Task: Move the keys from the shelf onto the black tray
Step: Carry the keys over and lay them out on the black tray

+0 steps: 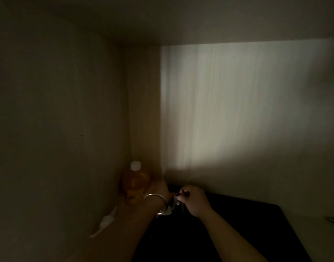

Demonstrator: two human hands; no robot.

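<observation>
In a dim cabinet compartment, the keys point(175, 202) hang as a small metal bunch between my two hands, just above the far left corner of the black tray point(247, 224). My right hand point(193, 202) pinches the top of the bunch with fingers closed. My left hand point(163, 192), with a silver bangle on the wrist, touches the keys from the left; its fingers are mostly hidden, so whether it grips them is unclear.
An orange bottle point(136, 183) with a white cap stands in the back left corner, close to my left hand. A white cable point(105, 222) lies along the left wall. A small dark object point(333, 220) sits at the right edge. Walls enclose three sides.
</observation>
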